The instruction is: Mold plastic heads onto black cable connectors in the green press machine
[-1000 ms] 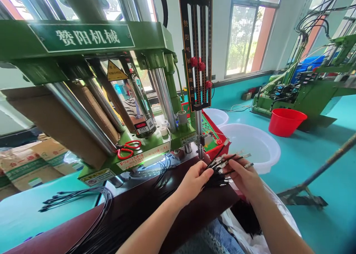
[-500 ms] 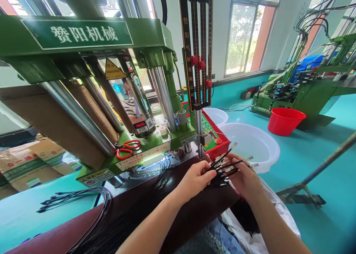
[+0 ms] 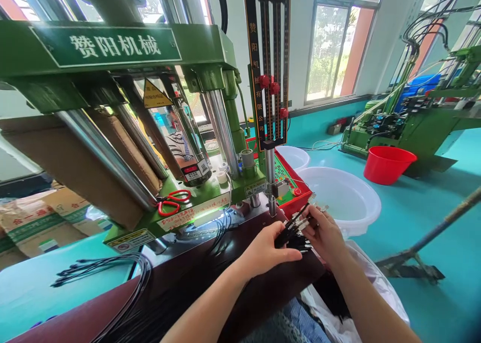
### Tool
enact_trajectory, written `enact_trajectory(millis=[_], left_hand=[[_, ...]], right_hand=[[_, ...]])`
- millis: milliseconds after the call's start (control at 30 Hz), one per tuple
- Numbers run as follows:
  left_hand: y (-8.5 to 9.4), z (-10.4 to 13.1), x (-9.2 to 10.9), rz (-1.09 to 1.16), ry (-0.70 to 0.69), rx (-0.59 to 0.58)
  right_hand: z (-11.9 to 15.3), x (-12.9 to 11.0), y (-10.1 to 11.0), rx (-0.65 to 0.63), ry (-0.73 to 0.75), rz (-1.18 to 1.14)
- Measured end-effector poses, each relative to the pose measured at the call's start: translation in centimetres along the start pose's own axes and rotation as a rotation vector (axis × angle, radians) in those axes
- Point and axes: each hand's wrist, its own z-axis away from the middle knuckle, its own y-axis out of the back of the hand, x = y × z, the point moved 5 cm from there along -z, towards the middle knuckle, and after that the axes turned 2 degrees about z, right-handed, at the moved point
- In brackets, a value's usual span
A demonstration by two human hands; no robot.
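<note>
My left hand [image 3: 268,250] is wrapped round a bunch of black cables [image 3: 288,233], its thumb stretched out to the right. Close beside it, my right hand [image 3: 323,231] pinches the light-coloured connector ends [image 3: 301,224] of the same bunch. More black cable ends lie just under the hands on the dark red tabletop [image 3: 289,278]. A loop of black cables [image 3: 145,278] hangs over the table's left part, its ends on a turquoise surface. Further cables lie dark and blurred below my left forearm.
A green press [image 3: 210,193] with red-handled scissors [image 3: 174,203] stands behind the table. Right of it are a red control box [image 3: 300,199], a white tub [image 3: 372,203], a red bucket [image 3: 389,165] and a metal stand [image 3: 432,233]. A white bag [image 3: 391,293] hangs at the table's right edge.
My right hand has moved slightly up and left, closer over the connectors. The fanned cable ends are now bunched together, and my left thumb has straightened out.
</note>
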Motion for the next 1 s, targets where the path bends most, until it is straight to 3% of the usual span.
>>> enact_trajectory(millis=[167,300,500,667,867,1000], left_hand=[[-0.2,0.0,0.0,-0.109,-0.028,0.042],[-0.2,-0.2,-0.4,-0.130,-0.058,0.053],[1.1,0.1,-0.4,-0.192,-0.033,0.300],[0.9,0.2,0.4,-0.220,-0.085,0.283],[2.6,-0.6,-0.4,0.005,-0.020,0.279],[3.1,-0.5,-0.8,0.112,0.078,0.201]], right_hand=[[-0.1,-0.6,-0.7,-0.103,0.035,-0.039],[-0.3,-0.7,-0.9,-0.111,-0.020,0.034],[-0.4,-0.6,-0.9,-0.063,-0.021,0.064],[-0.2,-0.6,-1.2,-0.090,-0.008,0.095],[0.2,-1.1,-0.3,-0.024,0.045,0.208],[0.6,-1.0,-0.6,-0.242,-0.051,0.247]])
